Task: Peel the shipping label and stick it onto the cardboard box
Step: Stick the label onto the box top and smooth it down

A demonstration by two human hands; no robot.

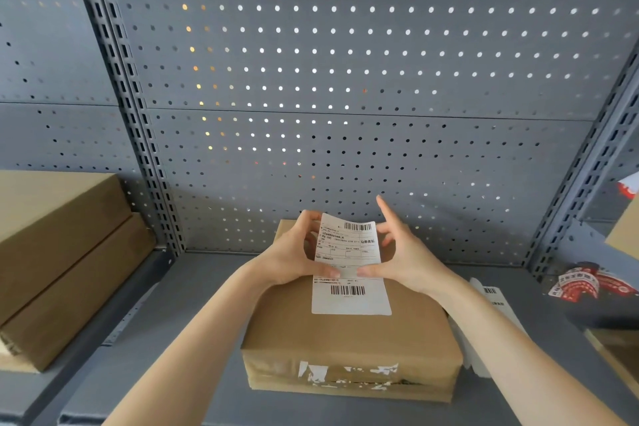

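Head view, two hands [294,259] [404,259], one label [349,266]

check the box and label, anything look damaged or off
Yes. The cardboard box has torn white remnants on its near side, like an old label ripped off. The shipping label is only half laid: its near end lies on the lid, its far end is lifted and curling between the left hand and right hand.

Both forearms are bare up to the bottom edge of the view, with no sleeve on either. The left hand [292,258] and the right hand [403,258] wear no gloves, rings, watch or bracelet. The fingers are slim, with short, plain nails.
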